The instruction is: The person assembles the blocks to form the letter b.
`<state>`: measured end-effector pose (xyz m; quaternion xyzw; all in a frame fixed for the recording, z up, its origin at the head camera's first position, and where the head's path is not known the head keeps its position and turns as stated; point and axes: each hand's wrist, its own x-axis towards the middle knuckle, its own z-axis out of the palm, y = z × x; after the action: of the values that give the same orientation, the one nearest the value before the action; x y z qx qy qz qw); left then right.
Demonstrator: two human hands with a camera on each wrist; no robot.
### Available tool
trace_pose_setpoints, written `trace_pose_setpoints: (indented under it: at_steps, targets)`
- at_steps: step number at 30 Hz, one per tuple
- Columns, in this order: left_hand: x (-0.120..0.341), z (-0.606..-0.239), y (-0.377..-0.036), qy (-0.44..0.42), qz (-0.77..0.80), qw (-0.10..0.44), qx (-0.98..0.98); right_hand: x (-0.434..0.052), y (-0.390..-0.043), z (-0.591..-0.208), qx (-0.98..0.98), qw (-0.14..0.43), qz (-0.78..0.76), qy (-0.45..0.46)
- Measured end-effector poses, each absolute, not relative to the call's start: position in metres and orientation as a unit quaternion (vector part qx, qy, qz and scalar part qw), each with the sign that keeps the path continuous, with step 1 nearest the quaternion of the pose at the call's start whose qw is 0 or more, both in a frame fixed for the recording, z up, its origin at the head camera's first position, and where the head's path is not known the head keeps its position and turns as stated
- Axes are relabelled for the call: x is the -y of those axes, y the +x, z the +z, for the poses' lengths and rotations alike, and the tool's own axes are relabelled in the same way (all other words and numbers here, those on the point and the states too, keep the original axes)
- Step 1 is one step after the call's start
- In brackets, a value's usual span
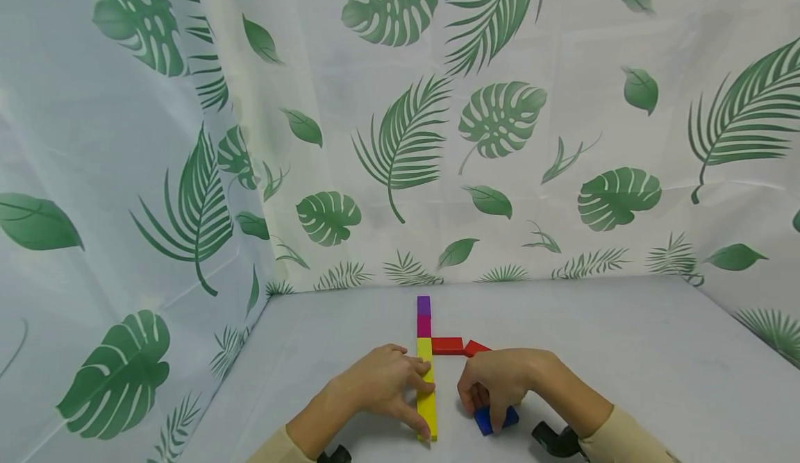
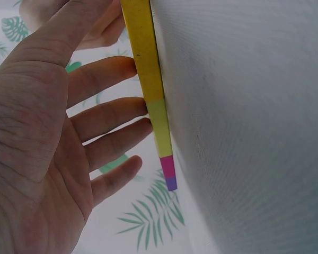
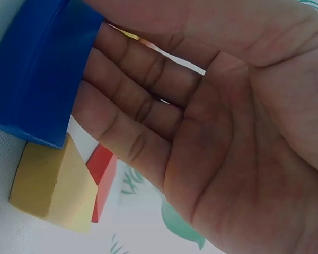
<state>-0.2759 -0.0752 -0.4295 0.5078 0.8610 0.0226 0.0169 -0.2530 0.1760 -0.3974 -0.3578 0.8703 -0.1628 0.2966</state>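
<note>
Your line of coloured blocks is partly laid: your left hand (image 1: 381,383), fingers straight, steadies the long yellow wooden bar (image 1: 427,386) on the white worktop (image 1: 625,366), while your right hand (image 1: 496,383) grips the blue block (image 1: 494,419), seemingly not yet placed.

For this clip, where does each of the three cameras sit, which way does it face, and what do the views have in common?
Head: worn high, looking forward and down at the table; shows both forearms, the left hand on the yellow bar and the right hand on the blue block.
Left wrist: beside the palm, looking along the fingers touching the yellow bar.
Right wrist: under the palm, looking at the fingers on the blue block.
Shared: head and left wrist show the yellow bar; head and right wrist show the blue block.
</note>
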Motion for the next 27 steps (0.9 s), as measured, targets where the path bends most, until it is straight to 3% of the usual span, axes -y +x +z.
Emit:
trace_pose_setpoints:
  at_steps: [20, 27]
  targets:
    - [0.075, -0.43, -0.275, 0.509, 0.018, 0.016, -0.861, -0.177, -0.251, -0.394, -0.872, 0.294, -0.163, -0.355]
    - [0.073, -0.429, -0.275, 0.497, 0.011, 0.027, -0.867, -0.196, -0.255, -0.382, -0.89, 0.227, -0.22, -0.329]
